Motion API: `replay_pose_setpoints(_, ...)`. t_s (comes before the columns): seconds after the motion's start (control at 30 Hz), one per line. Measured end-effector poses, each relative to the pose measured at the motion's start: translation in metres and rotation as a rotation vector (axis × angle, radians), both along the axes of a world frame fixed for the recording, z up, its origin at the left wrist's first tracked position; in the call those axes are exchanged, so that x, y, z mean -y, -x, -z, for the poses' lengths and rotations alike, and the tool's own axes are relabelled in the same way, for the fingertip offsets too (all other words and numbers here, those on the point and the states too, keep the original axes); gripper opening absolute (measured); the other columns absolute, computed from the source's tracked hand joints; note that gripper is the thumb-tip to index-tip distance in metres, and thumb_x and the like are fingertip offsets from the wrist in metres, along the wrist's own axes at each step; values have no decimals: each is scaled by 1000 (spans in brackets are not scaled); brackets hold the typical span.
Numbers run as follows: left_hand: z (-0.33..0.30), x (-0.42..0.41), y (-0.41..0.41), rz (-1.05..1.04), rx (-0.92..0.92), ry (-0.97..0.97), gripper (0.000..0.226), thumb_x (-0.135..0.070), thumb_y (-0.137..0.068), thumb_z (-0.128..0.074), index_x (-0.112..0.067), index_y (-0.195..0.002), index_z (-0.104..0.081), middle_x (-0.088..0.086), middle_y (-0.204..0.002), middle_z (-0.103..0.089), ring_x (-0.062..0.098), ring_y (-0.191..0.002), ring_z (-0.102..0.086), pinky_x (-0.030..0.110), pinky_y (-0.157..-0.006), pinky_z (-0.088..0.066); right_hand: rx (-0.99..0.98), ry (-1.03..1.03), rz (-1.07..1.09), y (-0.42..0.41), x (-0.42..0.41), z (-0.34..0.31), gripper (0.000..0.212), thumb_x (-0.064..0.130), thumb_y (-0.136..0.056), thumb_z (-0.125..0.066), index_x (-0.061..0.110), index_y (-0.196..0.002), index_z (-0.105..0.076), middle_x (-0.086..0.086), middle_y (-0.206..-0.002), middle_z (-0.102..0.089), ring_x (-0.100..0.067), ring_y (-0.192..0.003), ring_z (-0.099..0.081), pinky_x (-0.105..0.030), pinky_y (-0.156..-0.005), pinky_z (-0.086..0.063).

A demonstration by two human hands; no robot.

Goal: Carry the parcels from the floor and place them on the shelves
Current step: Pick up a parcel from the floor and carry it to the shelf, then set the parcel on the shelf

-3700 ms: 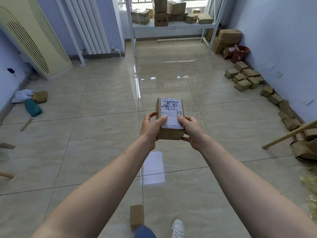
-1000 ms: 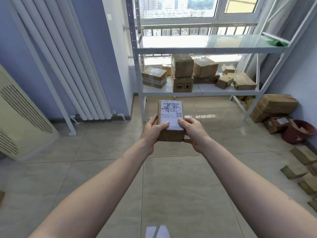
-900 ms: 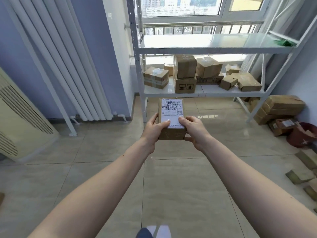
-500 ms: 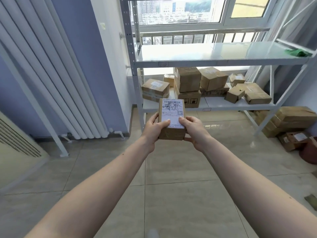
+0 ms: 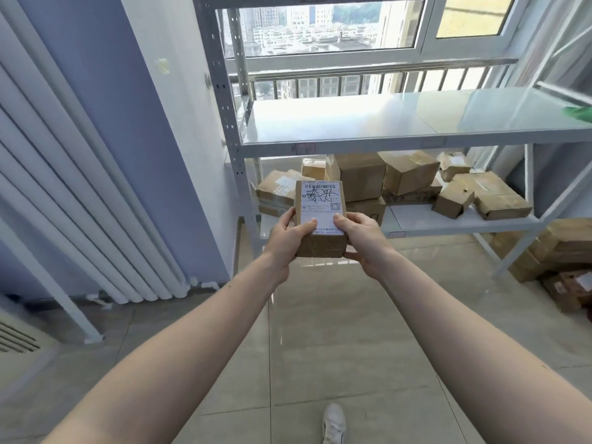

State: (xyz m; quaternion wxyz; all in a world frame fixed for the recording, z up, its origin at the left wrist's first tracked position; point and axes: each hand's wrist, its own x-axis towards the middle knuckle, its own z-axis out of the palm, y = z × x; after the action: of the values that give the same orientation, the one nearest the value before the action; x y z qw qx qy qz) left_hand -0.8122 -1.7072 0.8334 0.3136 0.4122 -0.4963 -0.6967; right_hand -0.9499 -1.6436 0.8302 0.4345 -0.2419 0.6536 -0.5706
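I hold a small brown cardboard parcel (image 5: 321, 200) with a white shipping label on top, out in front of me at chest height. My left hand (image 5: 285, 237) grips its left side and my right hand (image 5: 360, 240) grips its right side, thumbs on the label. A white metal shelf unit (image 5: 400, 144) stands straight ahead under the window. Its middle shelf holds only a green item (image 5: 578, 112) at the far right. The lower shelf (image 5: 448, 224) carries several brown parcels (image 5: 410, 173).
White radiator pipes (image 5: 80, 200) line the purple wall at left. More cardboard boxes (image 5: 557, 248) are stacked on the floor right of the shelf unit. My white shoe (image 5: 333, 423) is on the beige tiled floor below.
I have walked closer to the shelf unit, which now looms larger and fills the upper view. Both hands hold the parcel the same way as before.
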Motion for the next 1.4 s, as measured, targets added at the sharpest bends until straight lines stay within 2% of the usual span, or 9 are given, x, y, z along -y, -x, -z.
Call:
replay_pose_setpoints(0.23, -6, 107, 70, -20, -31, 20, 41, -16, -91, -65, -26, -131, -59, -3, -108, -73, 7, -80, -70, 23, -63, -54, -43, -3, -54, 73, 110, -12, 51, 31, -94, -64, 10, -139, -51, -9, -125, -69, -18, -92, -69, -37, -76, -60)
replay_pose_setpoints(0.33, -9, 147, 96, -46, -20, 58, 50, -21, -85, -68, -29, -133, -58, -2, -112, -73, 19, -96, -71, 40, -79, -59, -49, 5, -85, 98, 151, -20, 39, 27, -96, -62, 10, -131, -56, -8, -116, -70, -14, -84, -68, -29, -64, -57)
replay_pose_setpoints(0.4, -9, 174, 111, -59, -11, 68, 59, -28, -76, -71, -31, -133, -57, 3, -115, -73, 31, -105, -70, 54, -89, -57, -59, 3, -79, 111, 180, -19, 39, 26, -96, -63, 9, -131, -58, -8, -115, -70, -16, -85, -67, -32, -70, -59)
replay_pose_setpoints(0.5, -7, 219, 129, -90, 0, 62, 61, -28, -73, -70, -26, -133, -58, 9, -115, -74, 29, -96, -72, 49, -85, -58, -59, -3, -59, 127, 224, -18, 43, 28, -95, -64, 11, -134, -56, -8, -119, -69, -16, -88, -67, -37, -76, -57)
replay_pose_setpoints(0.67, -6, 300, 160, -58, -16, 66, 51, -18, -88, -66, -19, -138, -55, 10, -121, -70, 21, -90, -70, 24, -58, -56, -73, 13, -14, 154, 299, -22, 49, 28, -93, -67, 8, -135, -52, -11, -125, -66, -14, -85, -65, -30, -62, -53)
replay_pose_setpoints(0.8, -11, 364, 181, -22, -2, 81, 60, -21, -87, -66, -17, -144, -48, 10, -123, -69, 22, -95, -70, 27, -66, -56, -83, 17, 28, 173, 358, -26, 47, 27, -93, -67, 8, -131, -47, -12, -122, -63, -13, -84, -64, -29, -60, -53)
replay_pose_setpoints(0.97, -17, 427, 204, 20, 44, 85, 37, -14, -96, -57, -14, -133, -56, 13, -113, -68, 20, -80, -68, 23, -50, -55, -83, 15, 61, 192, 419, -26, 47, 28, -92, -67, 8, -131, -48, -16, -126, -63, -19, -89, -64, -42, -81, -60)
replay_pose_setpoints(1.07, -12, 458, 218, 20, 83, 117, 37, -15, -96, -57, -10, -133, -55, 15, -119, -67, 20, -84, -69, 22, -56, -56, -94, -7, 65, 202, 446, -23, 49, 27, -93, -65, 7, -134, -49, -16, -128, -63, -24, -99, -66, -44, -87, -60)
replay_pose_setpoints(1.4, -5, 521, 248, -35, 137, 78, 40, -16, -94, -59, -15, -134, -52, 5, -112, -68, 18, -91, -65, 31, -75, -52, -84, -41, 28, 233, 515, -17, 44, 25, -96, -63, 8, -135, -53, -14, -130, -64, -24, -100, -63, -32, -64, -51)
